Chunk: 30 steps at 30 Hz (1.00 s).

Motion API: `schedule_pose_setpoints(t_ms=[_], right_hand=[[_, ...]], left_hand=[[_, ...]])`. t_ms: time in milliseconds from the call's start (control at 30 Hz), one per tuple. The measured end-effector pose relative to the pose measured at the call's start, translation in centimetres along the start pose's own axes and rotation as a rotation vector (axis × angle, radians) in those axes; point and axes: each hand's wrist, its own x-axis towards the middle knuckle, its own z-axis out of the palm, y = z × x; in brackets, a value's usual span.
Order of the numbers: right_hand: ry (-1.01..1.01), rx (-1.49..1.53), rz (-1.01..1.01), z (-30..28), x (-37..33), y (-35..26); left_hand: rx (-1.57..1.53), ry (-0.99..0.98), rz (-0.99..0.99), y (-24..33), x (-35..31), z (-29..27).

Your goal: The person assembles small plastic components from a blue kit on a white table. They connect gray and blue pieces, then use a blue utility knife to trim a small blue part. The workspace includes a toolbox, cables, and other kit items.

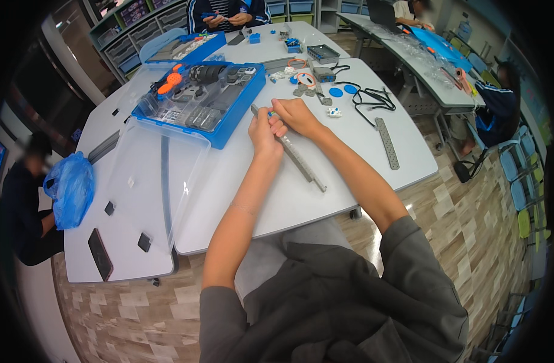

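A long grey beam (296,158) runs slantwise over the near part of the white table (228,212). My left hand (266,133) is closed around its upper part. Close against it, my right hand (298,115) is closed in a pinch at the beam's upper end. A small blue piece (271,114) shows between the hands; what exactly my right fingers hold is hidden. Right of my hands lie a small white piece with blue bits (334,112) and a flat grey perforated plate (386,143).
A blue parts box (219,136) stands to the left, its clear lid (147,181) nearby. Black cables (374,100), blue discs (335,92) and a grey tray (323,54) lie beyond. A phone (100,254) and blue plastic bag (74,187) are left. Other people sit around.
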Motion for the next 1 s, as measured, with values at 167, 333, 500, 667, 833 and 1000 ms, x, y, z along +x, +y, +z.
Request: schedule_pose_setpoints(t_ms=[167, 333, 500, 667, 833, 1000], right_hand=[[0.111, 0.555, 0.545, 0.3, 0.0, -0.7], [0.125, 0.353, 0.459, 1.0, -0.6, -2.3], [0.145, 0.055, 0.275, 0.2, -0.2, -2.1], [0.142, -0.082, 0.016, 0.3, 0.4, -1.3], [0.064, 0.101, 0.205, 0.1, 0.3, -1.3], [0.002, 0.191, 0.265, -0.2, 0.1, -1.2]], left_hand=[[-0.037, -0.083, -0.087, 0.2, 0.5, -0.6], [-0.076, -0.128, -0.097, -0.1, 0.4, -0.3], [-0.084, -0.155, -0.142, 0.5, 0.0, 0.0], [-0.101, -0.06, -0.089, -0.1, -0.2, 0.7], [-0.11, 0.017, -0.011, -0.8, -0.7, 1.3], [-0.084, 0.074, 0.019, -1.1, -1.2, 1.8]])
